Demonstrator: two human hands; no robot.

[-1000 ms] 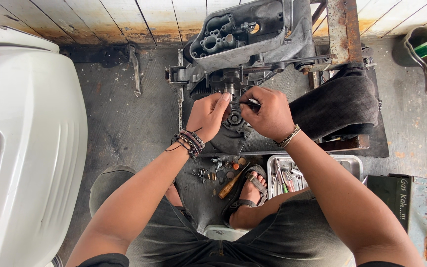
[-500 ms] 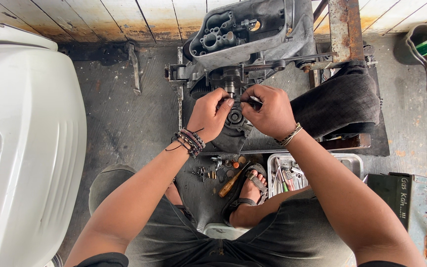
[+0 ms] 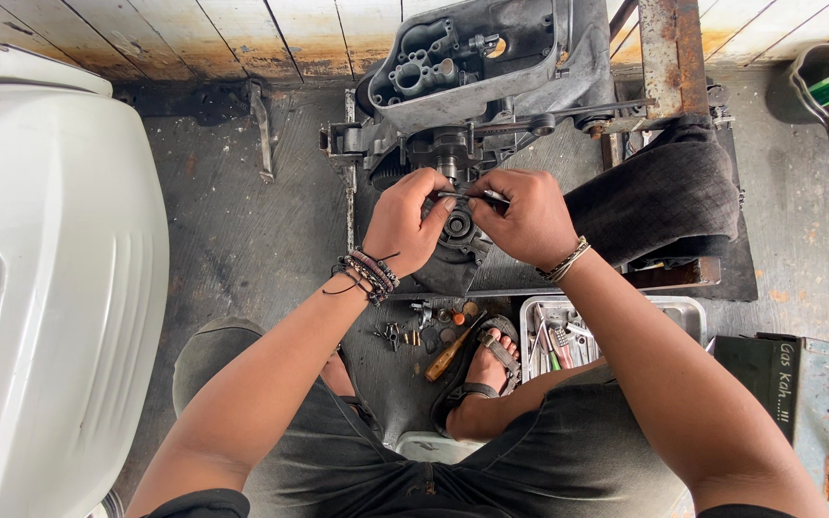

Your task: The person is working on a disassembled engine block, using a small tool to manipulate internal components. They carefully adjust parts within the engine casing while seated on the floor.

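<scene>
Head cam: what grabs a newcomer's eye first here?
Dead centre, the left hand and right hand meet over a round engine part, pinching a thin metal tool between them. Just above sits a grey engine casing on a rusty stand. A big white body panel fills the left edge, and a metal tray of tools lies beside the sandalled foot.

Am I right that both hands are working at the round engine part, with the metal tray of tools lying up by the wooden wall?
Not quite. The head view shows the left hand and right hand at the round engine part, but the metal tray of tools lies near the person, beside the sandalled foot, not by the wooden wall.
</scene>
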